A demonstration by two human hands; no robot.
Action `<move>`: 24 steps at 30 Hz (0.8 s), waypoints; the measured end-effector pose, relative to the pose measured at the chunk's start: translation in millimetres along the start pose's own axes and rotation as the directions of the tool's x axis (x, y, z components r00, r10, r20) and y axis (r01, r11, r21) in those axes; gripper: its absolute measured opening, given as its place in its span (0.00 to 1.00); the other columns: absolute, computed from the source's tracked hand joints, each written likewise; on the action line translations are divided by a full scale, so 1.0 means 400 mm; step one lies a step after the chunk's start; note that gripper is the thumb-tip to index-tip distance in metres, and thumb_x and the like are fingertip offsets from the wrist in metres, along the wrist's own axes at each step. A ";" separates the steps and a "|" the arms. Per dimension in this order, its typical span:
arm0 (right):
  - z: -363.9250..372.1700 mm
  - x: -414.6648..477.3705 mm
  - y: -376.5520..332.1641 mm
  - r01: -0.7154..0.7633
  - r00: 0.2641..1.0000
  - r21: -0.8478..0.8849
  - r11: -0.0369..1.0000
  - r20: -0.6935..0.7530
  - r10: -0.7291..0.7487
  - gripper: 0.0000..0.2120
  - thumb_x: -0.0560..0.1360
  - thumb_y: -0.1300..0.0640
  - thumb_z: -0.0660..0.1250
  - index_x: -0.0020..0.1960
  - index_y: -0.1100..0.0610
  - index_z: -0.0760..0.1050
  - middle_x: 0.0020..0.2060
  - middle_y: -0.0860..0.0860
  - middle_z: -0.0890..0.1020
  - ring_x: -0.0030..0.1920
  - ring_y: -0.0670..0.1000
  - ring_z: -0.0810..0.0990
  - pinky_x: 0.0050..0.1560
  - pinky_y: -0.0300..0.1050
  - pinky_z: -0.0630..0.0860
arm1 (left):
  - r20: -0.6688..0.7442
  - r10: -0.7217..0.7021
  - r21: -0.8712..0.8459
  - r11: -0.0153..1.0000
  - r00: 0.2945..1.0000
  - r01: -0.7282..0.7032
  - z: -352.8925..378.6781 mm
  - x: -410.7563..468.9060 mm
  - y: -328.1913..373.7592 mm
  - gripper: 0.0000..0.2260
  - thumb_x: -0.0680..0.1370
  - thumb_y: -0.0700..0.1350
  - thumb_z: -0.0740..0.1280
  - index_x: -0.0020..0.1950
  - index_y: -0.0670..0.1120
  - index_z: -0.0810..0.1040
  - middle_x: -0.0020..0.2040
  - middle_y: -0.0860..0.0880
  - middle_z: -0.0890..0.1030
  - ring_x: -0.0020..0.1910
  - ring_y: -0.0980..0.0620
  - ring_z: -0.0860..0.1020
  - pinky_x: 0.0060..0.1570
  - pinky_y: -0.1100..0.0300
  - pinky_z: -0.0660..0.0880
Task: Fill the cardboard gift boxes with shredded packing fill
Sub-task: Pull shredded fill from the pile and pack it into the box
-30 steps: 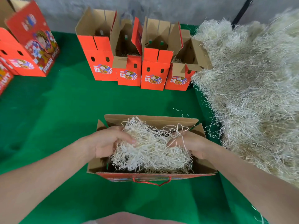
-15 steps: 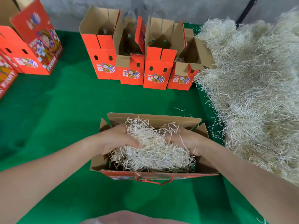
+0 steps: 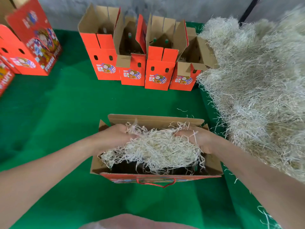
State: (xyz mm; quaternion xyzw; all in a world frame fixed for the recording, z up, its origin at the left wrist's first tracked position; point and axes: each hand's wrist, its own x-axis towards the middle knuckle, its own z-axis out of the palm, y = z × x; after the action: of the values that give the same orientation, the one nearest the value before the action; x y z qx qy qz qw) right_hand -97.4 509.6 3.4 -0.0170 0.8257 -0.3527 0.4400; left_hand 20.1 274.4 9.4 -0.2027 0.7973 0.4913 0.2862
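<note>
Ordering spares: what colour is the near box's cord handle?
Red cord handle; shows best in the head view.

Bright, even, diffuse light, perhaps from overhead. Soft shadows on the green cloth [image 3: 66, 116], deeper inside the near box [image 3: 155, 120]. Wide-angle bowing at edges; mild softness.

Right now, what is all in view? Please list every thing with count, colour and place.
near box: one, red outside, brown inside, open, centre
cord handle: one, red, its near side
fill bunch: one, pale, over the near box
fill pile: one, pale, right side
back boxes: four, red, open, row at back
left boxes: at least two, red, left edge
table cover: one, green, underneath
left hand: grips the bunch's left end
right hand: grips its right end
</note>
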 end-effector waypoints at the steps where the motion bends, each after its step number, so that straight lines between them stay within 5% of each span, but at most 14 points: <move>1: -0.002 0.002 -0.002 -0.007 1.000 -0.020 1.000 -0.014 0.006 0.19 0.79 0.63 0.58 0.69 0.54 0.67 0.74 0.53 0.59 0.73 0.56 0.57 0.71 0.57 0.51 | -0.091 0.042 0.119 0.992 0.995 -0.031 0.008 0.006 -0.015 0.24 0.79 0.48 0.63 0.73 0.44 0.62 0.73 0.46 0.63 0.70 0.47 0.64 0.68 0.54 0.60; 4: 0.005 0.011 -0.010 -0.037 0.999 0.018 0.999 -0.023 0.037 0.22 0.78 0.66 0.57 0.71 0.55 0.65 0.74 0.54 0.59 0.73 0.56 0.56 0.72 0.60 0.51 | -0.125 0.053 0.121 0.992 0.991 -0.038 0.013 0.019 0.002 0.30 0.75 0.45 0.69 0.74 0.44 0.60 0.73 0.47 0.63 0.70 0.50 0.64 0.66 0.59 0.60; 7: 0.035 0.017 -0.018 -0.039 0.999 0.087 0.995 0.020 0.038 0.21 0.77 0.58 0.63 0.70 0.55 0.67 0.71 0.55 0.64 0.71 0.57 0.62 0.71 0.60 0.57 | 0.218 -0.037 -0.289 0.952 0.975 0.101 -0.002 0.015 0.033 0.39 0.64 0.52 0.74 0.71 0.49 0.62 0.73 0.50 0.59 0.70 0.52 0.59 0.70 0.52 0.53; 8: 0.050 0.020 -0.023 -0.050 0.998 0.113 0.992 0.032 0.047 0.22 0.76 0.55 0.65 0.69 0.56 0.67 0.70 0.57 0.68 0.69 0.58 0.66 0.70 0.60 0.60 | 0.291 -0.041 -0.307 0.942 0.956 0.134 0.006 0.015 0.042 0.38 0.62 0.55 0.73 0.69 0.50 0.62 0.73 0.51 0.58 0.72 0.52 0.56 0.71 0.50 0.50; 11: 0.068 0.022 -0.023 -0.096 0.988 0.203 0.974 0.136 0.069 0.21 0.74 0.53 0.68 0.63 0.60 0.71 0.55 0.56 0.81 0.56 0.55 0.79 0.58 0.53 0.76 | 0.278 -0.152 -0.026 0.986 0.949 0.165 0.056 0.050 0.049 0.49 0.61 0.60 0.74 0.75 0.47 0.54 0.76 0.50 0.54 0.74 0.48 0.53 0.71 0.46 0.50; 13: 0.047 0.007 -0.014 -0.112 0.973 0.289 0.951 0.226 0.046 0.22 0.68 0.53 0.72 0.59 0.59 0.74 0.51 0.53 0.82 0.53 0.53 0.80 0.55 0.50 0.77 | 0.177 -0.175 0.118 0.981 0.968 0.156 0.076 0.072 0.039 0.47 0.65 0.53 0.76 0.75 0.43 0.53 0.75 0.45 0.57 0.72 0.45 0.59 0.69 0.47 0.57; 15: 0.007 -0.008 0.013 -0.123 0.952 0.372 0.920 0.307 0.003 0.18 0.64 0.52 0.73 0.53 0.56 0.76 0.53 0.55 0.78 0.57 0.56 0.75 0.61 0.57 0.71 | 0.127 -0.171 0.089 0.983 0.977 0.161 0.064 0.084 0.025 0.41 0.68 0.49 0.75 0.74 0.43 0.57 0.74 0.44 0.61 0.71 0.46 0.62 0.68 0.48 0.61; 18: -0.027 -0.029 0.052 -0.195 0.916 0.427 0.883 0.402 0.008 0.23 0.59 0.55 0.73 0.53 0.57 0.75 0.55 0.58 0.78 0.56 0.59 0.76 0.50 0.55 0.76 | 0.097 -0.196 -0.024 0.980 0.976 0.199 0.039 0.090 -0.002 0.41 0.68 0.47 0.75 0.74 0.44 0.54 0.75 0.45 0.58 0.73 0.45 0.58 0.70 0.44 0.55; 21: -0.002 -0.038 0.060 -0.125 0.946 0.285 0.950 0.323 0.028 0.17 0.66 0.65 0.71 0.53 0.57 0.73 0.54 0.56 0.77 0.54 0.53 0.76 0.48 0.50 0.75 | 0.172 -0.211 -0.072 0.971 0.962 0.226 0.040 0.086 0.002 0.44 0.66 0.45 0.76 0.75 0.46 0.53 0.76 0.46 0.55 0.74 0.45 0.53 0.70 0.42 0.50; 24: 0.034 -0.023 0.039 -0.084 0.981 0.269 0.959 0.189 0.033 0.07 0.72 0.68 0.66 0.47 0.59 0.74 0.53 0.53 0.76 0.58 0.53 0.72 0.62 0.56 0.67 | 0.319 -0.209 -0.077 0.966 0.925 0.245 0.039 0.080 0.023 0.58 0.55 0.53 0.79 0.76 0.48 0.48 0.77 0.48 0.49 0.75 0.47 0.46 0.71 0.45 0.45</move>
State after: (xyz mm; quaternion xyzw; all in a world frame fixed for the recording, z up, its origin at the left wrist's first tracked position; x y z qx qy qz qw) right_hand -77.1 516.8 -4.2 0.0366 0.7247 -0.4482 0.5222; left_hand -5.6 291.0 -11.1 -0.2310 0.6842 0.5255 0.4498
